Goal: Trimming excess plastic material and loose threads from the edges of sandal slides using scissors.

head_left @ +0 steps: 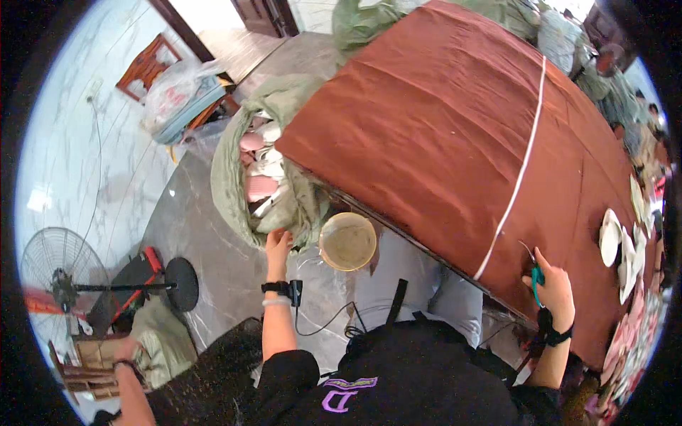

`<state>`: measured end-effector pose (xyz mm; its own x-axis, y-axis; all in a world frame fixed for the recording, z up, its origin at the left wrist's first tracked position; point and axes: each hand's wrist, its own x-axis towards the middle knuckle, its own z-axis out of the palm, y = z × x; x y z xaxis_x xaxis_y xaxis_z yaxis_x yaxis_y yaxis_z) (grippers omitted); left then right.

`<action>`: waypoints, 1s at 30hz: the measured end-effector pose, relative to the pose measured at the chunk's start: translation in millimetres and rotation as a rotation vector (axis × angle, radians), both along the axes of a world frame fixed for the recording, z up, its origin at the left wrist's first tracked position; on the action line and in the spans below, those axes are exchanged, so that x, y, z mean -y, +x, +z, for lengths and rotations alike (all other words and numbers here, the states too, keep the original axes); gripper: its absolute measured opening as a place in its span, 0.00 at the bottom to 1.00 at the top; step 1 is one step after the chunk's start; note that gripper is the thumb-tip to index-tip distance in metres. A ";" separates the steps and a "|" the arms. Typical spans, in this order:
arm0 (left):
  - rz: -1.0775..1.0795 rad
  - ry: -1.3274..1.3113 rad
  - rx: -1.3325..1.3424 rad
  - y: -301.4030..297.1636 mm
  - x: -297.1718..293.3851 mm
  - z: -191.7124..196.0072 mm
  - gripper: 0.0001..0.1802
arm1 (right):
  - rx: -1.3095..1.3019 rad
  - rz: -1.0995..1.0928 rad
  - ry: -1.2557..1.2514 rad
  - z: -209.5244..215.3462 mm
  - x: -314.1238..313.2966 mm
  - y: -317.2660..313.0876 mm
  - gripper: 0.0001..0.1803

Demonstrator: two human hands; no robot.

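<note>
Far left of the table (440, 128), a floor fan (60, 280) lies tipped over on the grey floor, and another person's hand (121, 351) reaches into a brown cardboard box (89, 373) below it. Your left hand (277, 245) stretches down off the table's left edge to the green sack (234, 177), fingers resting on its lower rim; they look loosely curled against the cloth, but you cannot tell whether they pinch it. Pink and white pieces (259, 160) fill the sack just above your fingers. A round tan bowl (347, 241) sits just right of that hand, tucked under the table's near corner. A white line (522, 167) runs across the rust-red tablecloth down toward your right hand (554, 291). That hand rests on the table's near edge, clenched round teal-handled scissors (534, 270), whose blades poke up past your knuckles beside the white line's lower end. More white and pink pieces (625, 248) are heaped on the table's right end, well apart from your right hand.
</note>
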<state>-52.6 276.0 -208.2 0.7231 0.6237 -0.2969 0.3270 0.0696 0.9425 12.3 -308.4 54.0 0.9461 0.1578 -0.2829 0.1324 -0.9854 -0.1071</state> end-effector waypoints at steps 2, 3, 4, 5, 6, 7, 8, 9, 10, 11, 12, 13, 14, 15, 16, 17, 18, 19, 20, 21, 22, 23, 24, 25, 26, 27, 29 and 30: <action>0.043 0.030 -0.029 10.6 -26.0 -31.3 0.18 | -0.008 -0.060 0.185 -9.8 8.3 -3.3 0.36; 0.072 0.183 -0.021 10.1 -51.1 -49.4 0.17 | -0.018 -0.133 0.382 -15.5 17.0 -6.0 0.37; 0.090 0.331 -0.010 14.7 -71.0 -62.6 0.16 | -0.044 -0.238 0.573 -32.8 38.9 -10.8 0.37; 0.096 0.330 -0.014 23.1 -84.6 -72.8 0.16 | -0.100 -0.305 0.682 -33.0 48.3 -15.2 0.35; 0.121 0.435 -0.021 34.0 -95.7 -79.2 0.16 | -0.155 -0.377 0.791 -34.1 53.9 -18.8 0.34; 0.146 0.543 -0.027 43.1 -106.7 -83.7 0.16 | -0.158 -0.376 0.792 -40.7 58.3 -24.8 0.34; 0.094 0.499 -0.018 71.3 -95.9 -79.7 0.17 | -0.051 -0.524 0.922 -45.4 64.9 -37.3 0.32; 0.177 0.341 0.011 78.1 -111.7 -83.4 0.16 | 0.033 -0.644 1.080 -54.4 69.5 -42.8 0.30; 0.257 0.183 0.040 82.3 -129.7 -85.2 0.15 | 0.029 -0.648 1.090 -67.6 81.0 -43.5 0.30; 0.313 -0.087 0.045 95.4 -132.5 -86.8 0.13 | 0.150 -0.659 1.095 -79.9 94.9 -46.5 0.29; 0.372 -0.197 -0.016 98.4 -146.2 -89.6 0.12 | 0.258 -0.660 1.107 -84.7 91.5 -45.3 0.28; 0.472 -0.244 -0.013 104.2 -154.2 -96.3 0.12 | 0.389 -0.725 1.103 -90.9 85.2 -48.0 0.24; 0.574 -0.294 -0.013 109.7 -160.3 -103.6 0.13 | 0.394 -0.739 1.096 -92.6 85.3 -46.4 0.24; 0.540 -0.346 -0.095 113.2 -176.7 -109.0 0.17 | 0.463 -0.774 1.177 -94.1 89.7 -43.1 0.23; 0.561 -0.393 -0.043 115.9 -186.7 -118.6 0.24 | 0.532 -0.807 1.257 -95.4 91.8 -41.4 0.22; 0.580 -0.392 -0.125 122.4 -196.4 -125.7 0.26 | 0.534 -0.773 1.233 -91.7 88.6 -41.4 0.21; 0.600 -0.390 -0.206 127.7 -208.3 -131.9 0.29 | 0.536 -0.781 1.223 -91.5 87.7 -41.9 0.21; 0.595 -0.394 -0.215 128.5 -217.2 -139.5 0.29 | 0.548 -0.806 1.193 -92.3 89.6 -43.6 0.21; 0.502 -0.392 -0.068 129.0 -227.8 -150.0 0.27 | 0.561 -0.831 1.169 -94.2 93.3 -43.9 0.22; 0.415 -0.380 0.082 126.6 -241.6 -155.9 0.26 | 0.530 -0.798 1.127 -97.3 94.1 -42.9 0.22; 0.421 -0.370 0.082 126.4 -254.2 -160.6 0.26 | 0.520 -0.798 1.136 -100.4 95.7 -39.2 0.22; 0.475 -0.270 0.049 122.5 -271.2 -159.9 0.24 | 0.543 -0.828 1.131 -106.3 95.2 -33.6 0.21; 0.526 -0.173 0.015 119.7 -284.1 -152.4 0.22 | 0.567 -0.862 1.122 -111.9 93.8 -29.2 0.21; 0.482 -0.372 0.011 151.8 -230.1 -166.0 0.18 | 0.644 -0.876 1.033 -95.9 85.8 -40.4 0.21; 0.496 -0.357 0.012 143.9 -240.9 -158.0 0.18 | 0.627 -0.872 1.046 -96.0 81.6 -39.0 0.21; 0.553 -0.427 0.083 133.4 -250.8 -152.3 0.17 | 0.582 -0.821 1.076 -96.5 80.6 -34.5 0.21; 0.511 -0.368 0.151 104.1 -253.8 -137.7 0.14 | 0.528 -0.755 1.111 -98.5 83.7 -29.2 0.21; 0.448 -0.424 0.231 105.6 -232.3 -126.9 0.21 | 0.542 -0.764 1.088 -101.8 91.2 -33.2 0.21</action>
